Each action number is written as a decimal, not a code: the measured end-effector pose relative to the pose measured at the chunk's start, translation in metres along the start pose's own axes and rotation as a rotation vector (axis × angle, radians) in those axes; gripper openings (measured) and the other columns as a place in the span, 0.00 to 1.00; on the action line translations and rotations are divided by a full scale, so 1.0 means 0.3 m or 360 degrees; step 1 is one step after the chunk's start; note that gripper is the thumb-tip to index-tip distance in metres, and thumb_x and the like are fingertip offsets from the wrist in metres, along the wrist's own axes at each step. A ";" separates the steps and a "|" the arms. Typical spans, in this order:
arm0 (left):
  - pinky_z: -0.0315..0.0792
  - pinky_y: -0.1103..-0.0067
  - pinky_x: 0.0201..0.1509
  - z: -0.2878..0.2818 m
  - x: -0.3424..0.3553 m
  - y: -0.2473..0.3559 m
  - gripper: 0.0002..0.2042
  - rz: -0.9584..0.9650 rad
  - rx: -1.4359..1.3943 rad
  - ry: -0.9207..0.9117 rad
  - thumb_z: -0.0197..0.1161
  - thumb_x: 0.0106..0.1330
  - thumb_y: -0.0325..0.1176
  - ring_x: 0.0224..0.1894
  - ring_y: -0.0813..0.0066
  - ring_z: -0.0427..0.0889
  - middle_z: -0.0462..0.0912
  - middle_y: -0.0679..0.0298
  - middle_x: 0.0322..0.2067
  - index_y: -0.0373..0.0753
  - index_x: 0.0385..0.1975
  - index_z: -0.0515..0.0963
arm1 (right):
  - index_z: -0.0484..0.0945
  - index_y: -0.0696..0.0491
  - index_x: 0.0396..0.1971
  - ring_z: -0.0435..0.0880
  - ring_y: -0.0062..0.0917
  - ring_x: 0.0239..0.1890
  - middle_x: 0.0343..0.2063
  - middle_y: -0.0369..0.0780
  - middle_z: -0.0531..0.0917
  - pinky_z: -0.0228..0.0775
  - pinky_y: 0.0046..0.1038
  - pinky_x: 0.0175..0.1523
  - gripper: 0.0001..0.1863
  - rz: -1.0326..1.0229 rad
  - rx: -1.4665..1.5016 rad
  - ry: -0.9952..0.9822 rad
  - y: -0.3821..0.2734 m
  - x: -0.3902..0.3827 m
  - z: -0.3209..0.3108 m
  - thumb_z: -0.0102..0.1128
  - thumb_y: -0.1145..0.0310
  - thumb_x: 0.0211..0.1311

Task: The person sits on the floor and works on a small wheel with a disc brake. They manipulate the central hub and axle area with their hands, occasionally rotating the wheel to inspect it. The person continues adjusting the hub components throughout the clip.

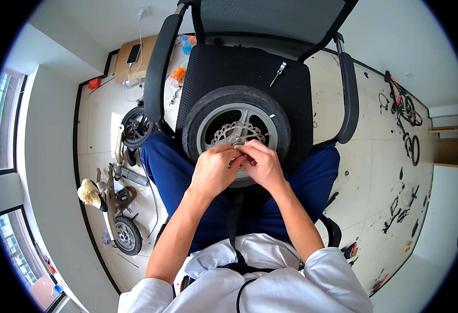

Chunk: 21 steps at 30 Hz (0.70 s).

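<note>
A small wheel with a black tyre (pixel 280 115) and a grey spoked rim lies on the black chair seat (pixel 224 68), against my knees. A silver brake disc (pixel 251 131) is at its hub. My left hand (pixel 213 168) and my right hand (pixel 263 163) meet over the near side of the hub, thumbs and forefingers pinched close together. Something small and dark may be between the fingertips, but they hide what it is. Beyond the wheel, on the seat, lies a screwdriver (pixel 278 73) with a pale handle.
Armrests (pixel 163 68) flank the seat. To the left on the floor lie a partly dismantled scooter (pixel 113 201), a loose black wheel (pixel 136 127), an orange bottle (pixel 177 76) and cardboard with a phone (pixel 134 53). A bicycle (pixel 404 107) and scattered parts (pixel 396 208) are at right.
</note>
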<state>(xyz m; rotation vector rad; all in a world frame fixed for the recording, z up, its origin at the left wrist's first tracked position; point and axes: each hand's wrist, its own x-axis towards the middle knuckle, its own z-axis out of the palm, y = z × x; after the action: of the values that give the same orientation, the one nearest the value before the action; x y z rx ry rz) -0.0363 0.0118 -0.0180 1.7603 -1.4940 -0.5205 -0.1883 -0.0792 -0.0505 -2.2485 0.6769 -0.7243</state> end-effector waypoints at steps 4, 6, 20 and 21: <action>0.82 0.70 0.39 -0.010 0.000 0.002 0.06 -0.0034 -0.0055 -0.0025 0.74 0.59 0.29 0.32 0.57 0.87 0.87 0.58 0.31 0.34 0.32 0.88 | 0.86 0.56 0.45 0.84 0.27 0.25 0.34 0.40 0.85 0.78 0.27 0.32 0.15 0.0402 0.0075 -0.0065 -0.020 0.015 -0.078 0.73 0.78 0.56; 0.81 0.68 0.41 -0.022 0.009 0.005 0.07 -0.0051 -0.0093 -0.0072 0.73 0.58 0.31 0.34 0.57 0.87 0.86 0.58 0.31 0.36 0.33 0.88 | 0.86 0.59 0.45 0.80 0.13 0.25 0.27 0.36 0.85 0.71 0.19 0.29 0.09 0.0565 0.0292 0.0549 0.072 -0.054 -0.052 0.70 0.74 0.66; 0.80 0.67 0.33 -0.123 -0.012 -0.013 0.10 -0.0333 0.0177 -0.0826 0.68 0.53 0.37 0.25 0.51 0.86 0.84 0.53 0.18 0.38 0.17 0.85 | 0.85 0.62 0.39 0.78 0.09 0.23 0.24 0.36 0.85 0.67 0.15 0.28 0.08 0.1066 0.0532 0.0499 0.089 -0.351 -0.020 0.63 0.72 0.73; 0.78 0.68 0.32 -0.114 -0.012 -0.016 0.09 -0.0279 0.0123 -0.0728 0.68 0.54 0.36 0.23 0.54 0.84 0.82 0.55 0.17 0.38 0.18 0.85 | 0.85 0.62 0.40 0.77 0.10 0.23 0.24 0.35 0.85 0.67 0.15 0.27 0.08 0.1058 0.0537 0.0505 0.093 -0.348 -0.020 0.63 0.72 0.74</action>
<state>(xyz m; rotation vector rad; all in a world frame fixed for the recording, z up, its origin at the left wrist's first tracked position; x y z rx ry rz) -0.0095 0.0252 -0.0007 1.9296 -1.6870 -1.0220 -0.2737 -0.0335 -0.0988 -1.4766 1.2663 -0.7796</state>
